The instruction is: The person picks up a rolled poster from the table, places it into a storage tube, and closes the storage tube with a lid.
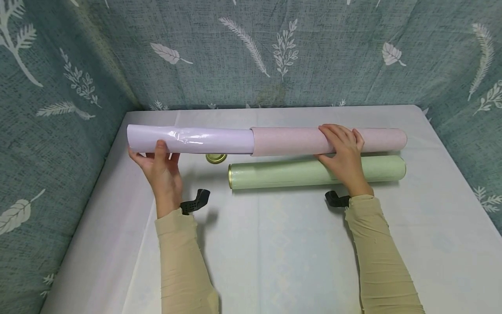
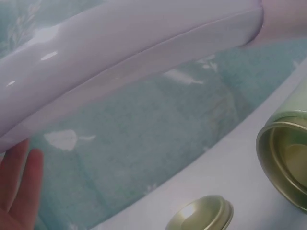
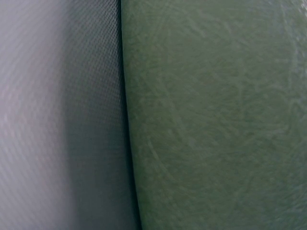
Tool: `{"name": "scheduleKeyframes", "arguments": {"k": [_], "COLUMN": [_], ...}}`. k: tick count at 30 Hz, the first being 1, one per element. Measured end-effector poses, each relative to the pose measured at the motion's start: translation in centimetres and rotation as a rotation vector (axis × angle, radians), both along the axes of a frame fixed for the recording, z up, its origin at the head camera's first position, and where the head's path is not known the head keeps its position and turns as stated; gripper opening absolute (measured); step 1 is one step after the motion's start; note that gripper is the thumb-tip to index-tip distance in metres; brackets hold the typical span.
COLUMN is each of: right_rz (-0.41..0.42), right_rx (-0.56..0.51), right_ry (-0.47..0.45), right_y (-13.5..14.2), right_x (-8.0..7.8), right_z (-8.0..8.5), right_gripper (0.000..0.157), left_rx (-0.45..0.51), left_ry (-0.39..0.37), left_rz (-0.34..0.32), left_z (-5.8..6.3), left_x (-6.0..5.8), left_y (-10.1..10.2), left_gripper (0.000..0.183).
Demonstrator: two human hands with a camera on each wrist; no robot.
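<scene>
A glossy lilac rolled sheet [image 1: 211, 140] lies crosswise, its right end inside the mouth of a matte pink tube [image 1: 290, 141]. Its long overlapping edge shows in the left wrist view. My left hand [image 1: 162, 172] holds the sheet near its left end, thumb on the near side and other fingers below and behind. With fingers over the top and thumb on the near side, my right hand [image 1: 345, 155] grips the pink tube. Just below that tube is a green tube [image 1: 274, 174] with a gold rim, its open end seen in the left wrist view.
A round gold lid [image 1: 216, 158] lies on the white-covered table [image 1: 274, 244], left of the green tube's open end. Leaf-patterned teal cloth [image 1: 219, 65] hangs behind the table and at both sides. The green surface [image 3: 216, 115] fills much of the right wrist view.
</scene>
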State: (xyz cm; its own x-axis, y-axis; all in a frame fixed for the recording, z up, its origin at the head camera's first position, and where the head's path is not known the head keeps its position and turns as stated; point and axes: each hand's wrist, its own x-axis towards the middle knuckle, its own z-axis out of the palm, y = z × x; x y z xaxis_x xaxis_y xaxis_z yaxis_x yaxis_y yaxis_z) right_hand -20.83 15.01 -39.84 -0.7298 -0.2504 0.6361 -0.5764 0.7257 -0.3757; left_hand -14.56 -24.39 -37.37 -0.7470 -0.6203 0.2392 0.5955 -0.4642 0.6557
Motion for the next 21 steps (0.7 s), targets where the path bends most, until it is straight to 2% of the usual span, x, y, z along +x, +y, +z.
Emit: {"name": "scheduleKeyframes", "arguments": {"k": [12,21], "right_rz": [0.001,-0.001], "right_rx": [0.012,0.022], "right_ry": [0.007,0.004], "right_y": [0.0,0.08], "right_x": [0.03,-0.04], "right_z": [0.05,-0.03], "right_gripper": [0.07,0.07], "left_rx": [-0.008,-0.133], "left_ry": [-0.047,-0.05], "left_rz": [-0.056,-0.135], "left_z": [0.22,-0.1], "left_x": [0.32,0.35], "left_y": [-0.1,0.17], "left_gripper": [0.074,0.052]}}
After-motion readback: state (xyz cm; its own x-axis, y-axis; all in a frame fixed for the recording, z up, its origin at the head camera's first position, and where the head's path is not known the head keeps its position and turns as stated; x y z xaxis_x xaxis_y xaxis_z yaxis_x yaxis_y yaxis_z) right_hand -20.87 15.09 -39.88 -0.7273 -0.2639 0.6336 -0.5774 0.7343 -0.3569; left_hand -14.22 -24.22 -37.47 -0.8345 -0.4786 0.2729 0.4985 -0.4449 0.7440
